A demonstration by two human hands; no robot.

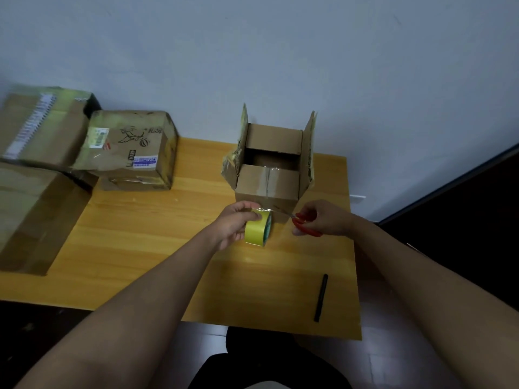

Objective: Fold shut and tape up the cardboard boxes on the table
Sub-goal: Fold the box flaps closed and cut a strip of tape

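Marker (321,298) right of tape roll (257,230)

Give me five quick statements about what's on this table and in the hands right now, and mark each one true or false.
1. The left hand grips the yellow tape roll. True.
2. The right hand holds blue scissors. False: the scissors have red handles.
3. The open box has its side flaps standing up. True.
4. The black marker lies inside the open box. False: it lies on the table.
5. The printed box is open. False: it is closed.
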